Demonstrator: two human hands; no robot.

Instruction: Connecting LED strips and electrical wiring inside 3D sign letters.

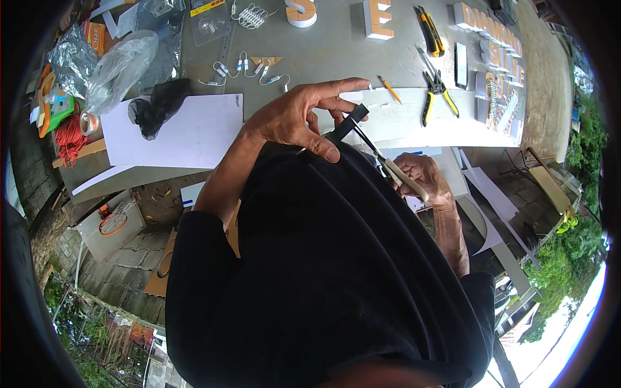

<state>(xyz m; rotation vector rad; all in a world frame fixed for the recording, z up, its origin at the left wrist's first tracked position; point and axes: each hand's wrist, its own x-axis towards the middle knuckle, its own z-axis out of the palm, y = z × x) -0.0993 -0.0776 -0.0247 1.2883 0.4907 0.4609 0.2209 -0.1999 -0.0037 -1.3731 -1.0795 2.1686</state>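
Note:
My left hand (291, 119) is raised over the near edge of the table, its index finger stretched out to the right. A short black strip (350, 123), which looks like tape, lies between its thumb and the other fingers. My right hand (424, 176) is closed around the beige handles of what look like scissors (402, 178). Their thin dark blades slant up and left to the black strip. Exactly where they meet is too small to tell.
On the grey table lie yellow-black pliers (432, 100), a utility knife (432, 32), a pencil (391, 90), a phone (460, 65) and small wired light modules (268, 68). Block letters (379, 19) stand farther back. Plastic bags (123, 68) and white sheets (187, 132) are at left.

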